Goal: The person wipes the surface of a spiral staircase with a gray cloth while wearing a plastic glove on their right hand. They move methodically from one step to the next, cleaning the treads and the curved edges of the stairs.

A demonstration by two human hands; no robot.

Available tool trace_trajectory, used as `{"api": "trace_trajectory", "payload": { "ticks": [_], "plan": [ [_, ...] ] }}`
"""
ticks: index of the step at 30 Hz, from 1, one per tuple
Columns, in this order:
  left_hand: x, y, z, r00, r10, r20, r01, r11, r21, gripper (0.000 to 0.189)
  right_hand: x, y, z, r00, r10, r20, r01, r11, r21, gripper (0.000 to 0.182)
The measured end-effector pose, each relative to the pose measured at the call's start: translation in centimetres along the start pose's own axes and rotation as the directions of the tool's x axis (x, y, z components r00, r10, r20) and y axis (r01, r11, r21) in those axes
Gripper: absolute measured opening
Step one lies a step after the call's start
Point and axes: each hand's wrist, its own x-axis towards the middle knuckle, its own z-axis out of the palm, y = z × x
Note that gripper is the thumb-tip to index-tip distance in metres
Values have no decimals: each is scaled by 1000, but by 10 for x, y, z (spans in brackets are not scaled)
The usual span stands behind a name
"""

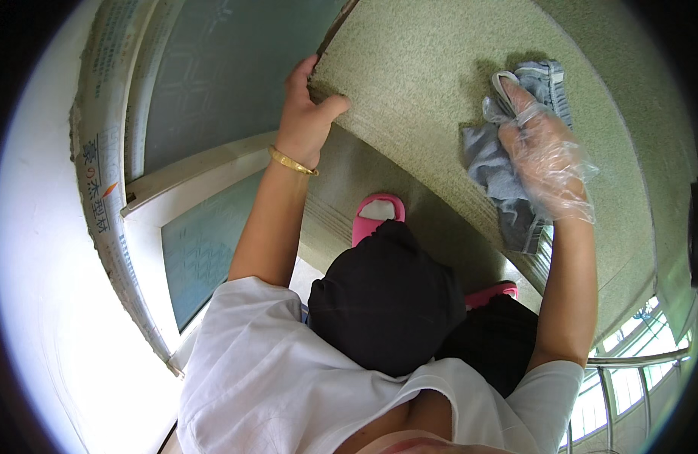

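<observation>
My left hand (308, 116), bare and with a gold bangle (291, 160) at the wrist, grips the corner of a speckled stone stair tread (405, 79). Its thumb lies on top and the other fingers go around the end, partly hidden. A clear disposable plastic glove covers my right hand (547, 153). Under it, a crumpled grey-blue cloth (485, 153) with a ribbed, seamed part is pressed onto the same tread. The cloth's lower end reaches the tread's front edge. Some of my right fingers are hidden in its folds.
On the left stands a patterned-glass window or door panel (212, 79) in a white frame (212, 164) bearing printed film. My feet, in pink slippers (377, 215), are on a lower step (332, 181). A metal railing (638, 358) runs at the lower right.
</observation>
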Motion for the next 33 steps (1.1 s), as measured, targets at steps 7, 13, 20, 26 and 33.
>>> {"api": "trace_trajectory", "payload": {
  "ticks": [7, 13, 20, 26, 33],
  "plan": [
    [0, 2, -5, 999, -10, 32, 9, 999, 33, 77, 0, 1, 1, 1000, -22, -5, 22, 1000, 12, 51],
    [2, 9, -2, 998, -62, 24, 62, 998, -10, 77, -1, 6, 6, 996, -60, -70, 63, 997, 35, 50],
    [1, 4, -3, 1000, 12, 28, -13, 999, 43, 74, -1, 6, 8, 996, -55, -75, 57, 998, 36, 50],
    [1, 2, -1, 999, 40, 8, -41, 992, 119, 72, -1, 8, 9, 993, -67, -95, 71, 996, 47, 49],
    [-2, 7, -2, 999, 43, -4, -42, 991, 130, 72, 1, 4, 7, 997, -31, -65, 34, 999, 37, 49]
  ]
}}
